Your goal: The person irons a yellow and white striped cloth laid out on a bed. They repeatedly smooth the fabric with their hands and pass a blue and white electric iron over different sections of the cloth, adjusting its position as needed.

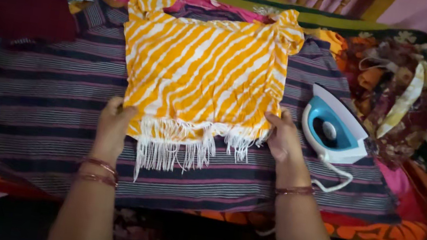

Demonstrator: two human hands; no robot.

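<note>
A yellow-and-white striped top point(203, 74) lies flat on a striped cloth point(31, 111). The left hand point(112, 125) and right hand point(283, 138) each pinch a corner of its fringed lower hem, fingers closed on the fabric. A blue-and-white iron point(334, 129) stands just beside the right hand.

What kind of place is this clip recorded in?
Probably a home, with a bed used for ironing: a striped cloth is spread as a pad, an electric iron stands beside the yellow striped top, and piles of clothes lie around.
</note>
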